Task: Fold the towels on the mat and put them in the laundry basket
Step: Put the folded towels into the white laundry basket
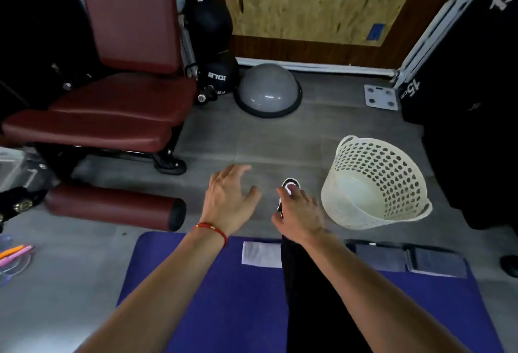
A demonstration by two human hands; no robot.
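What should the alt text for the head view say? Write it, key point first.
Both hands reach forward empty, left hand open, right hand over a shoe. Folded towels lie on the purple mat; the white laundry basket stands on the floor beyond.

"15" on black box (471, 52)

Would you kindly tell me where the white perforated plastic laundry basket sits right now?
The white perforated plastic laundry basket stands on the grey floor at the right of the head view, just beyond the purple mat, right of the right hand.
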